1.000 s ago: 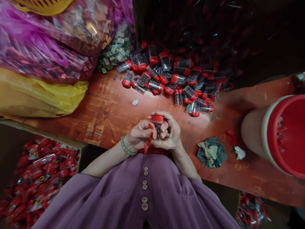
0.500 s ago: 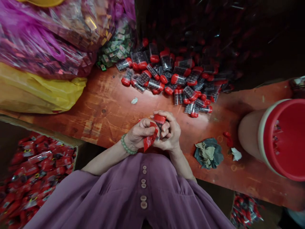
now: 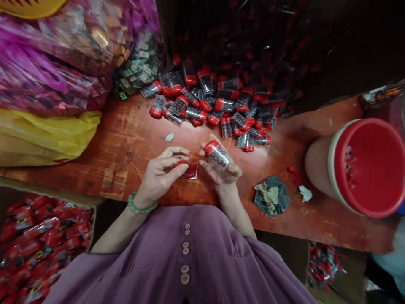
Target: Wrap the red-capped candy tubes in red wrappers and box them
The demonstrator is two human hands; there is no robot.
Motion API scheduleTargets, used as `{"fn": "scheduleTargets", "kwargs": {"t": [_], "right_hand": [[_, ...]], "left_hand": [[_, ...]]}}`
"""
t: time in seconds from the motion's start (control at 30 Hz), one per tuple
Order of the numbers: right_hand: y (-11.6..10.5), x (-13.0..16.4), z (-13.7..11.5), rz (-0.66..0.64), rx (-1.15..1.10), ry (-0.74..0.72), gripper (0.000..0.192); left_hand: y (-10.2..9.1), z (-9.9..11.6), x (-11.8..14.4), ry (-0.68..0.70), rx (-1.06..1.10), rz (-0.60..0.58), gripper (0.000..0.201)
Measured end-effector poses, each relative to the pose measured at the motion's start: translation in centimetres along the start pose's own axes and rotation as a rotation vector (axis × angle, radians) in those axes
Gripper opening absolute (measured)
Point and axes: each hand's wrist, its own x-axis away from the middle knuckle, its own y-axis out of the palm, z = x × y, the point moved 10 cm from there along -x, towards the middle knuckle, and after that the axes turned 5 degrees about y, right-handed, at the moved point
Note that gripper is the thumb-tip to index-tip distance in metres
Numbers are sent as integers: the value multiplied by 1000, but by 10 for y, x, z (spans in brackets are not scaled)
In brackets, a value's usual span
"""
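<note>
My left hand pinches a small red foil packet between thumb and fingers, just above the red wooden table. My right hand lies palm up and holds a clear little bottle with a red cap, dark pieces showing inside it. The two hands are a short gap apart, the packet between them. A green bead bracelet circles my left wrist.
A heap of the same red-capped clear bottles lies at the table's back. A red bucket stands right, a crumpled rag near it. Pink and yellow bags fill the left; a box of red packets sits lower left.
The hands, pressed together around the bottle and packet a second ago, have come apart: the left drew the packet away to the left, the right turned palm up with the bottle.
</note>
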Motion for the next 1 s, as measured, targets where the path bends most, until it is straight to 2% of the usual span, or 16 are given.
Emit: {"fn": "scheduleTargets", "kwargs": {"t": [0.1, 0.2, 0.43, 0.67, 0.83, 0.9, 1.0], "right_hand": [[1, -3, 10, 25, -238, 45, 78], [-1, -3, 14, 91, -375, 93, 67], [-14, -2, 19, 215, -327, 153, 50], [-22, -1, 22, 310, -306, 178, 63], [-19, 5, 23, 251, -323, 235, 33], [-15, 7, 22, 220, -348, 241, 30], [-13, 8, 19, 206, -402, 229, 37]], "left_hand": [[5, 8, 0, 100, -90, 22, 10], [-2, 1, 3, 101, -93, 82, 11], [-24, -37, 21, -37, -28, 153, 15], [-26, -55, 26, -115, 120, 189, 11], [-27, -53, 24, -107, 68, 172, 12], [-27, -47, 22, -83, -11, 147, 12], [-18, -34, 18, -14, -139, 68, 12]]}}
